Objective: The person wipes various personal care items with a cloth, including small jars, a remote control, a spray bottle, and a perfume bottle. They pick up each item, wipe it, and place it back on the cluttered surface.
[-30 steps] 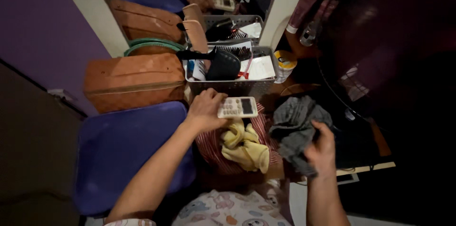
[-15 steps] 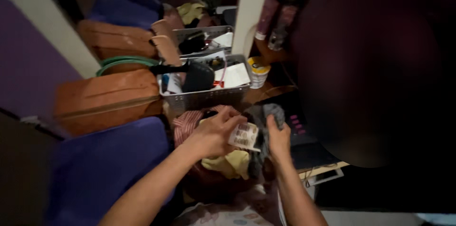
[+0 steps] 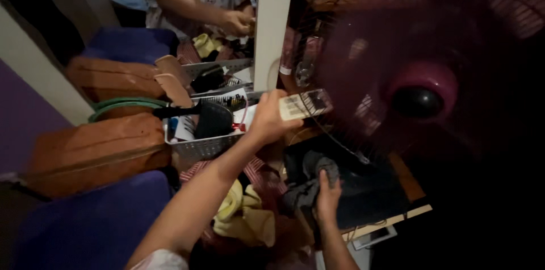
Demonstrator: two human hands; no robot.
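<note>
Beside a maroon fan (image 3: 423, 85), left hand (image 3: 269, 119) fingers clasp a remote (image 3: 304, 104); below it, right hand (image 3: 327, 196) fingers grip grey cloth (image 3: 309, 182).

Tight, cluttered reach.
Blocked right by pink fan (image 3: 423, 85), ahead by white pillar (image 3: 272, 26), left by grey basket (image 3: 207, 145); open only over dark counter (image 3: 369, 190).

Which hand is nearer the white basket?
Left. The left hand, holding a calculator, is just right of the white basket; the right hand presses grey cloth lower down.
</note>
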